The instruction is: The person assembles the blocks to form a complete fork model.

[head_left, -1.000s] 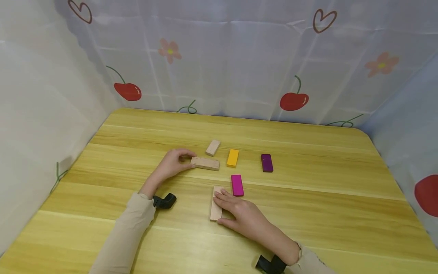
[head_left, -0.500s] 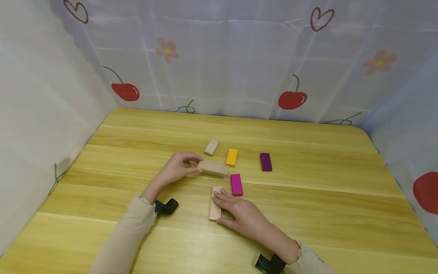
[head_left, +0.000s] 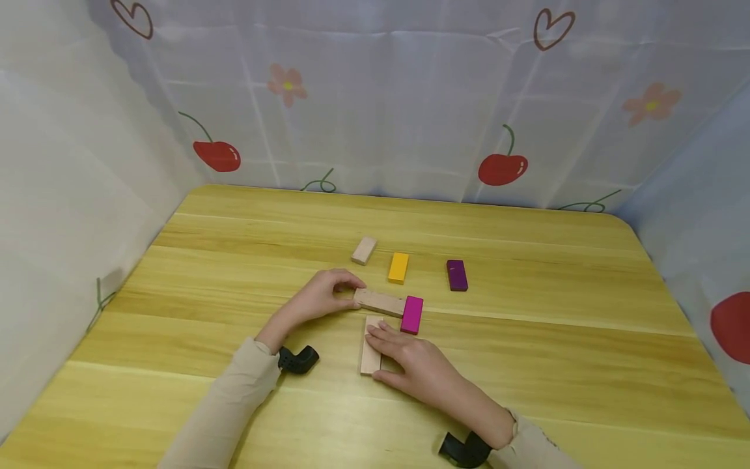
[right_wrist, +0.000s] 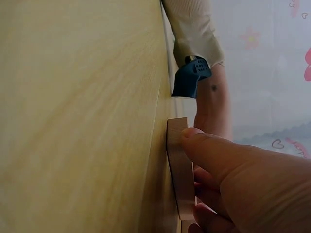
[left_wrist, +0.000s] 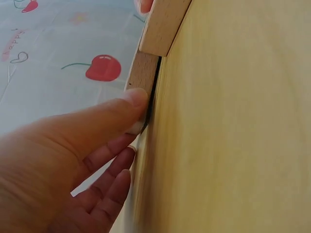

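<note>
My left hand (head_left: pixel 322 296) pinches the left end of a long plain wooden block (head_left: pixel 379 302) between thumb and fingers. That block's right end meets a magenta block (head_left: pixel 413 315), which lies slightly turned. In the left wrist view, the left thumb presses the side of the wooden block (left_wrist: pixel 144 70), low by the tabletop. Just nearer, a second plain wooden block (head_left: pixel 372 355) lies lengthwise away from me. My right hand (head_left: pixel 413 365) holds it, thumb at the near end and fingers across its top; the right wrist view shows the thumb on this wooden block (right_wrist: pixel 180 165).
Farther back lie a short plain wooden block (head_left: pixel 364 251), a yellow block (head_left: pixel 398 268) and, to the right, a dark purple block (head_left: pixel 457 275). A patterned curtain (head_left: pixel 363 98) hangs behind the wooden table (head_left: pixel 556 365). Each wrist wears a black device (head_left: pixel 299 359).
My left hand has brought the long wooden block rightward and toward me. Its end has met the magenta block, which has turned and shifted slightly right. The right hand stays put.
</note>
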A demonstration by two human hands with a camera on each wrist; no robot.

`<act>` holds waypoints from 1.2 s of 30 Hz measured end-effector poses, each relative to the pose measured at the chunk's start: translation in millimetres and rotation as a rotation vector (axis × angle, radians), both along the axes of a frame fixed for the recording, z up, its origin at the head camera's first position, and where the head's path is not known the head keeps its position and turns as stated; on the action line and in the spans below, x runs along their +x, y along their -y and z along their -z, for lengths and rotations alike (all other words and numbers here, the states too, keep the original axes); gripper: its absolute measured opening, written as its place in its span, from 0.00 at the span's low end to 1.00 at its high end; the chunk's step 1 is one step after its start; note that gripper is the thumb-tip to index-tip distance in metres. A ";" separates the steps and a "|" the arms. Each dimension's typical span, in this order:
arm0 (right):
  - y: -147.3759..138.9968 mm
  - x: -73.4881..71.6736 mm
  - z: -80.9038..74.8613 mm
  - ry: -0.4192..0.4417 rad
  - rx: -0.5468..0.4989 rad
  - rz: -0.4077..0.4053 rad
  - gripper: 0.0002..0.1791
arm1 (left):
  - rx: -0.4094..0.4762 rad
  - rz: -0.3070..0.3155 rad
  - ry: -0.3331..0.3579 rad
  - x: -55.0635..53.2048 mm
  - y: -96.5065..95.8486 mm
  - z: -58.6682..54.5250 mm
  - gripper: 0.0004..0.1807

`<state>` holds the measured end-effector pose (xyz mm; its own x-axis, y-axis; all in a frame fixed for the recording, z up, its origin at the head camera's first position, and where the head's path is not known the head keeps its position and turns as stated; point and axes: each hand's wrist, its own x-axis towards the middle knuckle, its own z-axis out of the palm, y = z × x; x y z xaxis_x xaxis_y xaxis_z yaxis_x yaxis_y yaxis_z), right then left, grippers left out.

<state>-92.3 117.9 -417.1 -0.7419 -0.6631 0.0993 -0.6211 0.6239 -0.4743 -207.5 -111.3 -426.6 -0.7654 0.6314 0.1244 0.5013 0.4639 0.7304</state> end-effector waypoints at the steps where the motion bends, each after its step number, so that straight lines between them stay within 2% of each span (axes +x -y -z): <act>1: 0.0 -0.1 0.0 0.001 0.001 -0.001 0.32 | 0.002 0.002 0.000 0.1 -0.4 0.4 0.17; 14: 0.8 -0.9 1.4 -0.017 0.007 -0.020 0.32 | 0.005 0.036 0.013 5.5 0.6 5.3 0.16; 30: 1.1 -0.6 -0.5 -0.024 0.026 -0.001 0.33 | 0.014 0.084 -0.027 5.6 5.6 4.5 0.16; 36: 0.3 -0.7 -1.1 -0.067 0.024 -0.016 0.32 | 0.006 0.090 -0.032 4.2 5.1 6.6 0.17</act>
<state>-92.9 117.7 -416.0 -0.7237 -0.6773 0.1324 -0.6606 0.6244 -0.4169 -203.4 -116.4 -433.2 -0.7014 0.6965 0.1514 0.5637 0.4119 0.7160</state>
